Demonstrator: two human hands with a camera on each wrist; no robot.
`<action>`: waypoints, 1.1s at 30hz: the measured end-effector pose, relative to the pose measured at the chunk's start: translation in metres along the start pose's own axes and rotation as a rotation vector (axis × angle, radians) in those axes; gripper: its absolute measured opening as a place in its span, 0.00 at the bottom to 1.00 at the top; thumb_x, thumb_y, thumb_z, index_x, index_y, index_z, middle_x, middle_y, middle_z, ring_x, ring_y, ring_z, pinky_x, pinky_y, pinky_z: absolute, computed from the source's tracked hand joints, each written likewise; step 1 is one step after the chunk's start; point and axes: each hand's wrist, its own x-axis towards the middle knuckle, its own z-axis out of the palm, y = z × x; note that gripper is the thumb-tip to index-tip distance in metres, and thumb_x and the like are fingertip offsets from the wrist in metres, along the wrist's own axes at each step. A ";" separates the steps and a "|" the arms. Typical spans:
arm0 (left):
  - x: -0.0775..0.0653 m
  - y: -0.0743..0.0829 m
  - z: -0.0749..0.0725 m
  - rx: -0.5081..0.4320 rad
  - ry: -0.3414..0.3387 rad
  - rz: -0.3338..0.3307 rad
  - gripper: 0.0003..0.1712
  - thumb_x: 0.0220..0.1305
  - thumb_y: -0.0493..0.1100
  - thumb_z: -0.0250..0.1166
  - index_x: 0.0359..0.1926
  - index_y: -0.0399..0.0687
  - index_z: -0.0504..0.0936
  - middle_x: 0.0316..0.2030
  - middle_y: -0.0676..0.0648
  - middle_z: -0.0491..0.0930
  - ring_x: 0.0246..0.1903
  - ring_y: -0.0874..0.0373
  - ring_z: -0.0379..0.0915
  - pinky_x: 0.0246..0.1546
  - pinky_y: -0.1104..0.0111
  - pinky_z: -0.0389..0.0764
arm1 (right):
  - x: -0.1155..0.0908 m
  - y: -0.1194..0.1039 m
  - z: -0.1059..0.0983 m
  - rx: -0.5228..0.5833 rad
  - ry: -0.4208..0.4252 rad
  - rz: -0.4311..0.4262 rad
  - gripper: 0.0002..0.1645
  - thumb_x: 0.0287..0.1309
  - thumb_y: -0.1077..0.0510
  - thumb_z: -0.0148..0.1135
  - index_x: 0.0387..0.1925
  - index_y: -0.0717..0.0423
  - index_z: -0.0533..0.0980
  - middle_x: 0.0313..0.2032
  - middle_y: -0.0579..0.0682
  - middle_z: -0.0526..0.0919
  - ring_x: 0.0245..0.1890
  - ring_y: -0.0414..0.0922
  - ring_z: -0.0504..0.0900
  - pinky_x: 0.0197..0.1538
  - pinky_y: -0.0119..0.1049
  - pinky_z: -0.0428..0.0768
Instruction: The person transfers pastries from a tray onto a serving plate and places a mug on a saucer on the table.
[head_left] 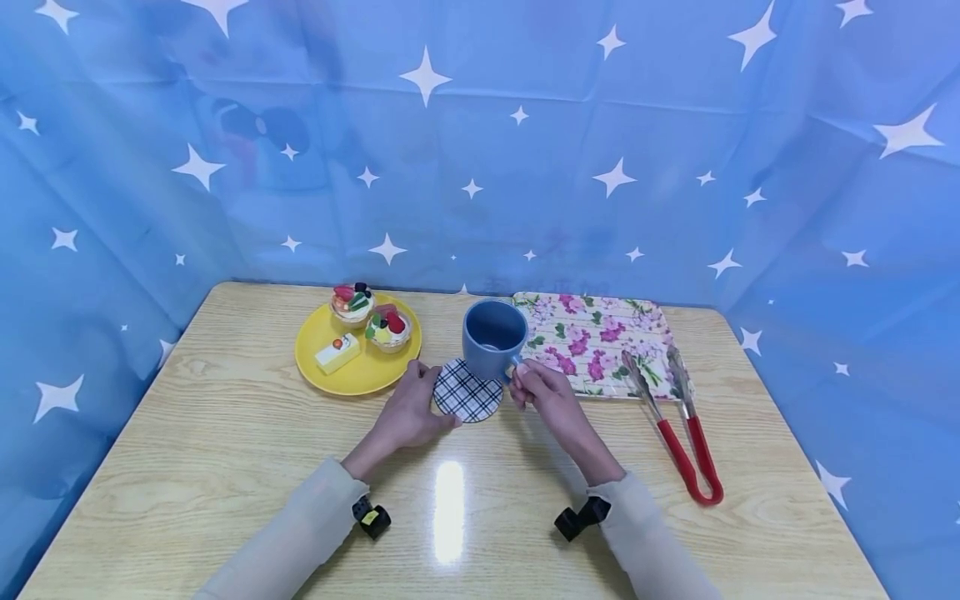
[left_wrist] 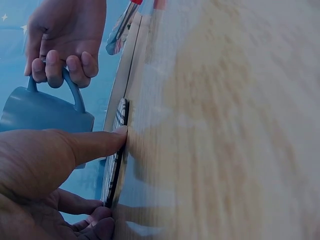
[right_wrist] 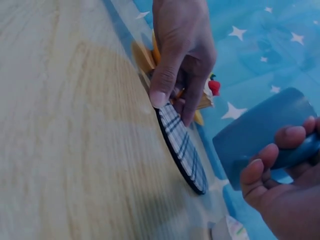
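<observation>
My right hand (head_left: 547, 398) grips a blue mug (head_left: 491, 354) by its handle (left_wrist: 74, 95), fingers curled through it. The mug hangs over the far part of a round plaid coaster (head_left: 467, 398), raised above it in both wrist views. On the table's near-middle, my left hand (head_left: 415, 408) holds the coaster at its left side, thumb on the near edge and fingers on the far edge. The right wrist view shows the coaster (right_wrist: 182, 145) with its dark rim close to the wood and the left thumb (right_wrist: 160, 95) at its edge.
A yellow plate (head_left: 352, 382) with a cake slice (head_left: 337, 354) and two fruit tarts (head_left: 388, 327) stands to the left. At the right lies a floral tray (head_left: 592, 342), with red-handled tongs (head_left: 686, 450) resting across its corner. A blue star-patterned curtain (head_left: 480, 225) borders the table's back.
</observation>
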 end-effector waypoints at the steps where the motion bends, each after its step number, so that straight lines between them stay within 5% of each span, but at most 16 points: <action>1: 0.000 -0.001 0.000 0.001 0.000 0.002 0.51 0.56 0.52 0.79 0.75 0.39 0.65 0.62 0.40 0.64 0.57 0.48 0.67 0.62 0.54 0.81 | -0.001 0.001 0.001 -0.001 -0.010 0.000 0.25 0.83 0.50 0.42 0.36 0.68 0.66 0.30 0.54 0.66 0.30 0.46 0.67 0.35 0.36 0.73; 33: 0.001 -0.001 0.001 0.009 0.009 0.021 0.51 0.54 0.52 0.79 0.75 0.39 0.67 0.62 0.39 0.65 0.57 0.47 0.68 0.62 0.52 0.82 | -0.010 0.015 0.015 -0.018 -0.101 0.003 0.24 0.82 0.54 0.43 0.34 0.72 0.66 0.31 0.57 0.70 0.31 0.47 0.70 0.35 0.32 0.76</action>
